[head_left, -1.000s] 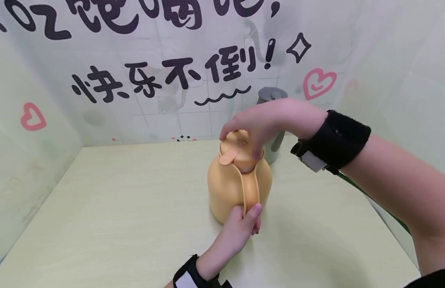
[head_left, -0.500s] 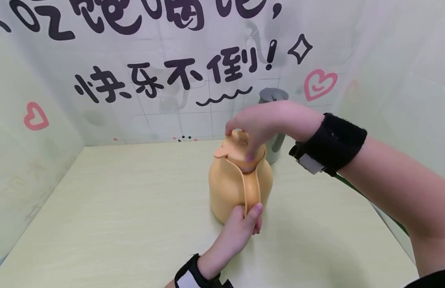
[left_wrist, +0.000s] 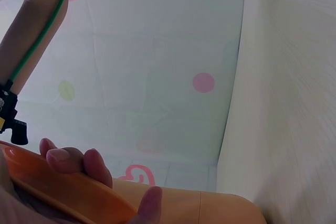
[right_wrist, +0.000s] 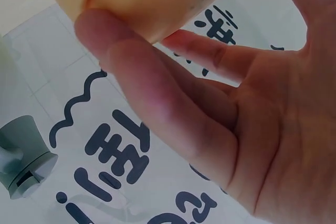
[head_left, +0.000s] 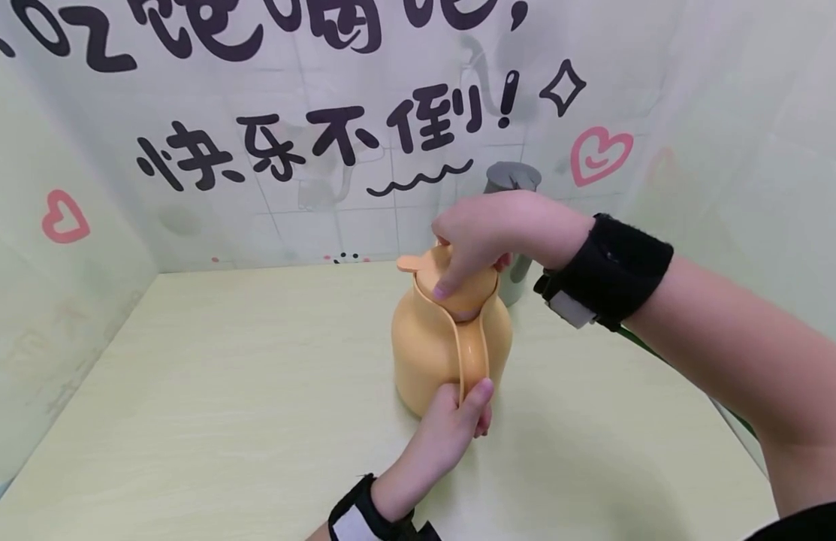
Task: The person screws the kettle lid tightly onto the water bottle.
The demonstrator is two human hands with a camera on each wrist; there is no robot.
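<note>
A pale orange vacuum jug (head_left: 423, 349) stands upright on the table in the head view. My left hand (head_left: 448, 432) grips the lower part of its handle (head_left: 473, 349), thumb over the outer side. In the left wrist view, fingers (left_wrist: 94, 166) wrap the orange handle. From above, my right hand (head_left: 481, 229) grips the round lid (head_left: 473, 289), which sits in the jug's mouth, its small tab (head_left: 409, 264) pointing left. The right wrist view has curled fingers (right_wrist: 163, 98) against the lid's side.
A grey jug (head_left: 514, 177) stands behind the orange one, partly hidden by the right hand and forearm. The pale table (head_left: 221, 391) meets a printed backdrop (head_left: 289, 233) at the back, with pale walls at both sides.
The lid has turned clockwise seen from above, its tab swinging from the front round to the left. My right hand has turned with it; the left hand keeps its grip on the handle.
</note>
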